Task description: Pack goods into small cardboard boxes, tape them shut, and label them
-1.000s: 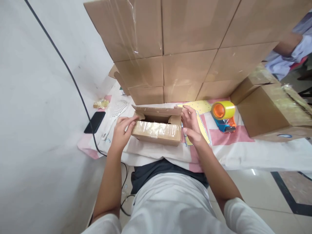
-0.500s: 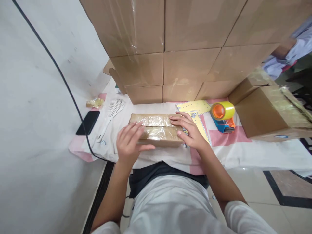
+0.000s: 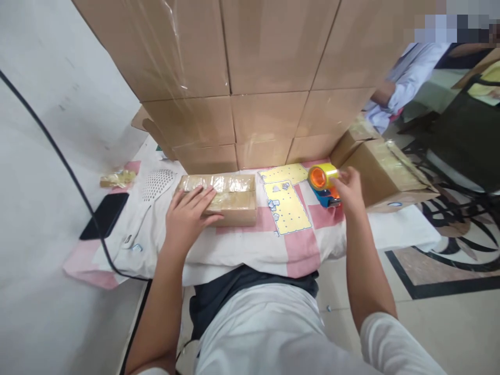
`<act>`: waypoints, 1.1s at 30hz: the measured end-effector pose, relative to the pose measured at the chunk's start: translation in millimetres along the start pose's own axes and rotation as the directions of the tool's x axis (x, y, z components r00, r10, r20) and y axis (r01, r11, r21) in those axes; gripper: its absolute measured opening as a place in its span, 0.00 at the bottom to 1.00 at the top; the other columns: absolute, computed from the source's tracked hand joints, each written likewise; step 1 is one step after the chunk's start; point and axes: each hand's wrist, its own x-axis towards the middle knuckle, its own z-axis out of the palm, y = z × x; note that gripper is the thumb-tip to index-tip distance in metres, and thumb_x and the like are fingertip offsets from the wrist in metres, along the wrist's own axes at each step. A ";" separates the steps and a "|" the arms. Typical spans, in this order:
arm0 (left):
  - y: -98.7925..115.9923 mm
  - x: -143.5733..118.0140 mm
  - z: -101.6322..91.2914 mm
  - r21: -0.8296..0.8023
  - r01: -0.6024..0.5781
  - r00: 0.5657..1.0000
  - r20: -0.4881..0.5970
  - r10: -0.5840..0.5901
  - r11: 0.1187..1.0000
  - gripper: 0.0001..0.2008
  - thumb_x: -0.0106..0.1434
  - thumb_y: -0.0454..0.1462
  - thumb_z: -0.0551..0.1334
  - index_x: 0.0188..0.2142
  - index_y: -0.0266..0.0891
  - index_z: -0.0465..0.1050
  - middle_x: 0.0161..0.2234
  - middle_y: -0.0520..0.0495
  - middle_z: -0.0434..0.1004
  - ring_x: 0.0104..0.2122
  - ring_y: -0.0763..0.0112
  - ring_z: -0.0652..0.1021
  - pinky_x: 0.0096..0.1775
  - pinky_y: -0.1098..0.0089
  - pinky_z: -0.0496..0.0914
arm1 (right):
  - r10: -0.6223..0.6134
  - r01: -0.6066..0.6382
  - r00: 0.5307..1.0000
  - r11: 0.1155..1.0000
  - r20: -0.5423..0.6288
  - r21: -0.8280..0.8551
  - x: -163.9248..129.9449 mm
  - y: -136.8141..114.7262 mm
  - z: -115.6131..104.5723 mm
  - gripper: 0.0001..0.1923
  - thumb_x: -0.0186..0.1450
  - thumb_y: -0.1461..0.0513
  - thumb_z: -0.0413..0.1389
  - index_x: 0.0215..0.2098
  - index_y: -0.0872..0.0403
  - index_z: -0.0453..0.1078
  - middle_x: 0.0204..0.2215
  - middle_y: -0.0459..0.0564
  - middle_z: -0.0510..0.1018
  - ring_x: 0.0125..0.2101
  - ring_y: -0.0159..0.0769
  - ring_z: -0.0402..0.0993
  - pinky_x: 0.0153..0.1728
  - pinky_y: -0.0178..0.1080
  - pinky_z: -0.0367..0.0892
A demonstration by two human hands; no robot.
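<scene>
A small taped cardboard box (image 3: 236,205) lies on the cloth-covered table in front of me. My left hand (image 3: 189,211) rests on its left part, fingers stretched out flat over the top and the thumb along the near edge. To the right, my right hand (image 3: 349,190) has its fingers closed at the right side of a tape dispenser (image 3: 323,199), which has a blue and orange body and a yellow roll of tape (image 3: 331,172). The fingertips touch the roll; part of the dispenser is hidden behind the hand.
Stacked cardboard boxes (image 3: 265,120) rise behind the work area. An open carton (image 3: 390,172) stands at the right, a phone (image 3: 104,216) and a white perforated paddle (image 3: 158,185) at the left. A black cable (image 3: 58,140) hangs along the wall. Another person's sleeve (image 3: 414,78) shows at upper right.
My right hand has left the small box and moved right to the tape dispenser. My left hand has settled flat on the box. The view has shifted to the right.
</scene>
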 end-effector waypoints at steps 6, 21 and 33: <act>11.5 9.8 4.6 -0.023 0.069 0.993 -0.091 -0.071 0.997 0.33 0.63 0.57 0.68 0.62 0.47 0.72 0.57 0.40 0.80 0.64 0.43 0.73 0.69 0.40 0.52 | 0.123 -0.205 0.871 0.971 0.477 0.126 28.9 24.6 2.8 0.26 0.49 0.45 0.73 0.36 0.54 0.78 0.36 0.55 0.85 0.36 0.45 0.83 0.43 0.47 0.79; 180.8 65.9 124.7 -0.799 0.389 0.905 0.237 -0.353 0.458 0.12 0.69 0.43 0.64 0.32 0.42 0.81 0.40 0.42 0.76 0.46 0.60 0.77 0.54 0.59 0.71 | -0.084 -0.109 0.930 0.867 0.358 0.486 -70.3 -72.7 64.5 0.28 0.62 0.35 0.57 0.29 0.49 0.69 0.23 0.48 0.76 0.32 0.45 0.81 0.31 0.44 0.78; 185.3 67.0 99.5 -0.849 0.490 0.860 0.433 -0.271 0.198 0.13 0.64 0.48 0.67 0.31 0.41 0.77 0.31 0.46 0.82 0.33 0.66 0.81 0.37 0.67 0.73 | -0.061 -0.016 0.987 0.883 0.149 0.469 -44.4 -60.4 82.1 0.36 0.65 0.29 0.47 0.21 0.48 0.56 0.17 0.41 0.59 0.19 0.32 0.61 0.20 0.37 0.63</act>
